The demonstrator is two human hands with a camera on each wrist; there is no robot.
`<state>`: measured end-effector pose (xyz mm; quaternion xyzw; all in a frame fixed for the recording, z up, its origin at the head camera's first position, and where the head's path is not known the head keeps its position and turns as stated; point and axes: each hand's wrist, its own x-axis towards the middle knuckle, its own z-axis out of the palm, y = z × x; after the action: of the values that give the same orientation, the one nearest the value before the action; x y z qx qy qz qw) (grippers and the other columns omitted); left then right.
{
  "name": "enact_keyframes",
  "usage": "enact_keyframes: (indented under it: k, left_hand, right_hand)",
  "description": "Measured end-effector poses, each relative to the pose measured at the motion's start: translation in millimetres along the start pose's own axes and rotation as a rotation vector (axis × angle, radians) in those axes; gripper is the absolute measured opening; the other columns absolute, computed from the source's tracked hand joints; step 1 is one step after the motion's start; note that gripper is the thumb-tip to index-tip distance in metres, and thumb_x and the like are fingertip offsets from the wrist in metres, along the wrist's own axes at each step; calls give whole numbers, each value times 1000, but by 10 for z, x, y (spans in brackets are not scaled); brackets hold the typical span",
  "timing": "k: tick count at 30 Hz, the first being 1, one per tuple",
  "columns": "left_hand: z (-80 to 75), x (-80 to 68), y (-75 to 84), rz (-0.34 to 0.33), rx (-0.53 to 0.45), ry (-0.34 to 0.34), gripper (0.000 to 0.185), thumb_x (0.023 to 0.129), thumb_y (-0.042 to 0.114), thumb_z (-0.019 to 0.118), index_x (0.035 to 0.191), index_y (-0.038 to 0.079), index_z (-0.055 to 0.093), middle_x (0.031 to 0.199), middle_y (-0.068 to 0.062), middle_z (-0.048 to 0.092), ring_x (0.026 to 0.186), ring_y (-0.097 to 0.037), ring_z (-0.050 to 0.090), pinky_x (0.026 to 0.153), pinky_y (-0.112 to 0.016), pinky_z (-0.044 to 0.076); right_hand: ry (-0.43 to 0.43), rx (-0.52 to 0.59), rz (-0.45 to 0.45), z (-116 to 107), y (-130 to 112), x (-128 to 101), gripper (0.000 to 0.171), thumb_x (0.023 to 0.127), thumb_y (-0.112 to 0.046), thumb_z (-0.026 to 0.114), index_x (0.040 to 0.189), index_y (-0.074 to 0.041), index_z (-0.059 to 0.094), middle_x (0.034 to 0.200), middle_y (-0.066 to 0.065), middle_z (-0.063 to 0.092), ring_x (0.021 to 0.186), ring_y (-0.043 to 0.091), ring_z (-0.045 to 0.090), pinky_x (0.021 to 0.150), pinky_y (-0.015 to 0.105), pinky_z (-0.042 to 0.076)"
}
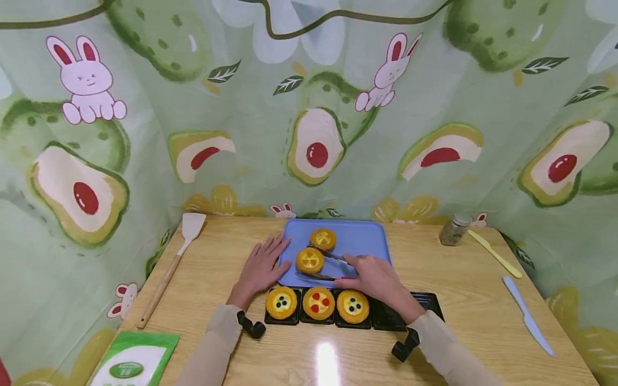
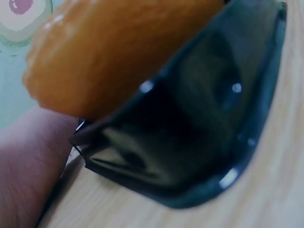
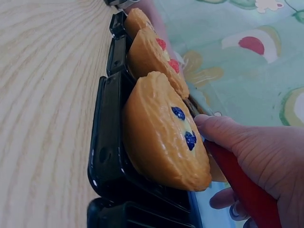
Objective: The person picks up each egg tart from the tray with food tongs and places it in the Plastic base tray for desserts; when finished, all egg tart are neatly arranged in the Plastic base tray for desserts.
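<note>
My right hand [image 1: 374, 276] grips a pair of tongs [image 1: 318, 276] with red on the handle, also seen in the right wrist view as a red handle [image 3: 247, 185]. The tongs' arms lie spread on either side of a golden egg tart [image 1: 310, 260] on a blue tray [image 1: 362, 236]; whether they touch it I cannot tell. Behind it sits a second similar tart [image 1: 323, 239]. My left hand [image 1: 264, 262] rests at the tray's left edge, fingers extended. In front, black plastic cups hold a blueberry tart [image 1: 281, 303], a strawberry tart [image 1: 318, 303] and another blueberry tart [image 1: 353, 306].
More black cups [image 1: 427, 303] lie partly beneath my right wrist. A spatula [image 1: 169, 279] and a green-white packet [image 1: 137, 359] are on the left. Right of the tray are a spice jar [image 1: 455, 229], a yellow knife [image 1: 497, 254] and a blue knife [image 1: 527, 315]. A curtain hangs behind.
</note>
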<state>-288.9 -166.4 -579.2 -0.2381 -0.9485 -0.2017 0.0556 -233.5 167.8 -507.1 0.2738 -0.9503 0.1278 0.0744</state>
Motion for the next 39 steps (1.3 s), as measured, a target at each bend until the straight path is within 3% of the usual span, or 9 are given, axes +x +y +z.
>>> enact_keyframes:
  k: [9, 15, 29, 39]
  left_hand:
    - [50, -4, -21, -10, 5, -1, 70, 106, 58, 44, 167, 27, 30, 174, 0, 22, 160, -32, 20, 126, -59, 14]
    - [63, -17, -32, -18, 4, -9, 70, 106, 60, 43, 167, 29, 28, 174, 1, 20, 160, -30, 19, 127, -58, 13]
    - [61, -11, -29, -27, 5, -18, 70, 106, 60, 43, 167, 30, 26, 174, 3, 18, 161, -27, 15, 128, -56, 11]
    - [63, -11, -30, -24, 6, -19, 71, 106, 61, 42, 167, 30, 26, 174, 3, 18, 161, -29, 16, 127, -58, 11]
  right_hand:
    - [-9, -22, -16, 20, 20, 32, 54, 88, -61, 76, 116, -15, 70, 62, -5, 51, 50, 11, 46, 43, 27, 33]
    - [-24, -13, -3, 31, 2, 45, 49, 89, -58, 76, 113, -16, 71, 58, -5, 47, 48, 11, 43, 42, 27, 29]
    - [-8, -8, -3, 8, -2, -12, 55, 91, -57, 74, 126, -15, 74, 55, -7, 41, 46, 8, 40, 41, 25, 28]
    - [56, -41, -31, -86, -20, -74, 53, 90, -58, 75, 121, -15, 75, 56, -9, 44, 44, 4, 38, 38, 23, 23]
